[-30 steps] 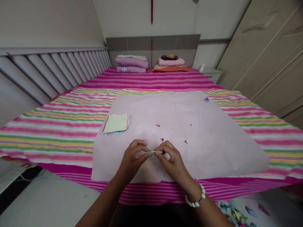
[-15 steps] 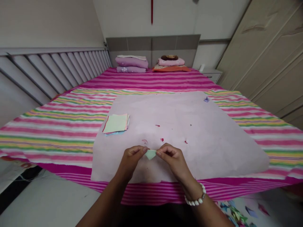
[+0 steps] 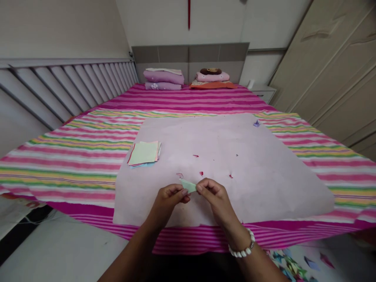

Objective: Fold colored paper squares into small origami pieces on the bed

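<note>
A small folded piece of pale green paper (image 3: 188,186) is held above the near part of a large pale sheet (image 3: 264,188). My left hand (image 3: 171,197) pinches its lower left edge between thumb and fingers. At its right corner, the thumb and forefinger of my right hand (image 3: 214,196) are closed on it. The paper's left point sticks up free and tilts to the left. Just beyond it, small red scraps (image 3: 201,173) lie on the sheet. A stack of square paper (image 3: 143,152), pale green on top, rests at the sheet's left side.
A purple folded paper piece (image 3: 256,123) sits at the sheet's far right corner. The sheet lies on a striped bed (image 3: 73,156). Several colourful folded papers (image 3: 290,266) are on the floor at lower right. Folded bedding (image 3: 163,78) stands by the headboard (image 3: 217,53).
My left hand has shifted from the paper's left corner down to its lower edge. The paper has turned, its left point now raised and free. My right hand keeps its pinch.
</note>
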Action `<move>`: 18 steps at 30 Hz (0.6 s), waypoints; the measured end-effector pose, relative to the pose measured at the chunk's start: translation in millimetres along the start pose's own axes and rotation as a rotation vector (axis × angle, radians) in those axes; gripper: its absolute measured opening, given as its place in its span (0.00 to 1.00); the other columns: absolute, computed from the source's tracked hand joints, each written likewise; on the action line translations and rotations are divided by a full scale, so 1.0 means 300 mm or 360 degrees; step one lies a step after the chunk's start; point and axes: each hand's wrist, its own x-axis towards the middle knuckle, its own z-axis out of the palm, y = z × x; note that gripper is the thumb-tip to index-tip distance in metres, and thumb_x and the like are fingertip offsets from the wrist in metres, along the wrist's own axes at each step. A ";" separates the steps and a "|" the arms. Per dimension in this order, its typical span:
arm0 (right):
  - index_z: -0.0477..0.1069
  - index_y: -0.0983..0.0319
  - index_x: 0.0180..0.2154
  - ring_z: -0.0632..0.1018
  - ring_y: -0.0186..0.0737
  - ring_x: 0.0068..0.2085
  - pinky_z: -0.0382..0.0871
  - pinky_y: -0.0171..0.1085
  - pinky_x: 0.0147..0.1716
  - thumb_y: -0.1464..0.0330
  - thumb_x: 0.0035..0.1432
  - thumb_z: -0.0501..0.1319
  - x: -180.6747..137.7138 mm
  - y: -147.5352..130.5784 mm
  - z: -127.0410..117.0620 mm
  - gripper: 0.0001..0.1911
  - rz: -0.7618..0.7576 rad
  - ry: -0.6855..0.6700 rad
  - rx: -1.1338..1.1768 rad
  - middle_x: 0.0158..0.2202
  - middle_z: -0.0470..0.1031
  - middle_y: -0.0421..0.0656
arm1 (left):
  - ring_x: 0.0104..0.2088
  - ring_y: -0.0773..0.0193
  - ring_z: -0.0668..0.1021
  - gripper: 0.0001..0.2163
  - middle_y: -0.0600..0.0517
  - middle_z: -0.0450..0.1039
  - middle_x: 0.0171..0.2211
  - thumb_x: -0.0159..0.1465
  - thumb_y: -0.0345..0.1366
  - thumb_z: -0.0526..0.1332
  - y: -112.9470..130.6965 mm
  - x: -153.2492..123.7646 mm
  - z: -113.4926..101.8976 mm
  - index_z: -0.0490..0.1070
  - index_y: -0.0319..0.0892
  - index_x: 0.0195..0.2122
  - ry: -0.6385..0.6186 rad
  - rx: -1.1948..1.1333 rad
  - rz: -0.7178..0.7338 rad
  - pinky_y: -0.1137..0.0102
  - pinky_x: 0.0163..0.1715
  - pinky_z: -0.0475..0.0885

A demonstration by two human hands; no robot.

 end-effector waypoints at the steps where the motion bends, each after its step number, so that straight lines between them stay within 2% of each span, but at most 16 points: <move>1: 0.72 0.61 0.25 0.68 0.35 0.29 0.62 0.35 0.31 0.59 0.52 0.66 0.001 -0.004 0.001 0.13 0.0034 -0.0036 0.0028 0.24 0.70 0.38 | 0.28 0.65 0.75 0.09 0.52 0.74 0.23 0.56 0.39 0.65 0.007 0.000 -0.004 0.76 0.38 0.28 -0.0035 0.0060 0.0017 0.70 0.33 0.71; 6: 0.73 0.62 0.24 0.68 0.34 0.26 0.62 0.34 0.29 0.58 0.48 0.69 0.005 -0.021 0.006 0.14 0.0227 -0.0145 0.0144 0.22 0.70 0.38 | 0.28 0.64 0.75 0.08 0.53 0.73 0.22 0.58 0.39 0.63 0.033 0.001 -0.020 0.75 0.40 0.26 -0.0183 0.0286 0.0070 0.70 0.32 0.70; 12: 0.73 0.62 0.24 0.69 0.34 0.25 0.63 0.34 0.29 0.58 0.47 0.70 0.005 -0.013 0.005 0.14 0.0284 -0.0203 0.0179 0.22 0.72 0.38 | 0.27 0.65 0.74 0.08 0.52 0.72 0.22 0.57 0.39 0.63 0.039 0.002 -0.035 0.76 0.40 0.27 -0.0326 0.0346 0.0066 0.71 0.32 0.70; 18: 0.75 0.62 0.26 0.69 0.33 0.25 0.62 0.34 0.29 0.60 0.48 0.69 0.007 -0.013 0.002 0.12 0.0277 -0.0237 0.0184 0.22 0.72 0.38 | 0.27 0.65 0.74 0.08 0.52 0.73 0.22 0.56 0.40 0.64 0.043 0.008 -0.043 0.77 0.40 0.29 -0.0346 0.0320 0.0010 0.70 0.32 0.71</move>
